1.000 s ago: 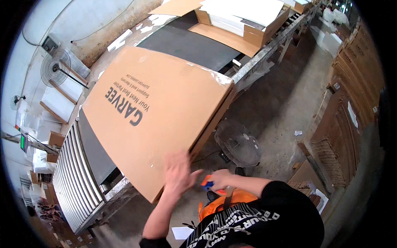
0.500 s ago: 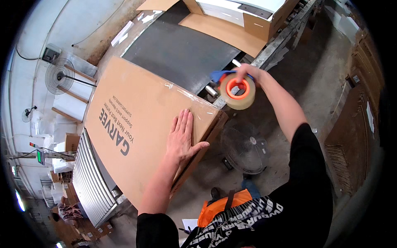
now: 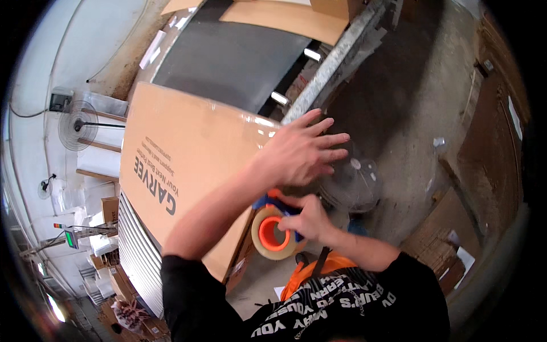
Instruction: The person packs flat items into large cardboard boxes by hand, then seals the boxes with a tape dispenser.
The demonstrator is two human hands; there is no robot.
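Evidently the left hand (image 3: 305, 151) was empty, its fingers spread wide, above the right-hand corner of the carton (image 3: 191, 145); that corner was hidden, and whether the palm touched the cardboard could not be told. The left forearm covered a strip of the carton's printed face. Just beside the carton's near edge, the right hand (image 3: 313, 221) gripped a blue-and-orange tape dispenser (image 3: 279, 206), much of its handle lost behind the fingers. Its tape roll (image 3: 273, 255) overlapped that edge in view, so contact was impossible to judge, and no loose tape end could be made out.

The carton lay flat, concealing part of a dark belt (image 3: 233, 57) beyond its far edge and of the metal rollers (image 3: 139, 251) to its left. Past the belt from the carton, an open box (image 3: 336, 8) was cut off. Right of the carton, a floor fan (image 3: 360, 179) showed blurred, partly behind the left hand.
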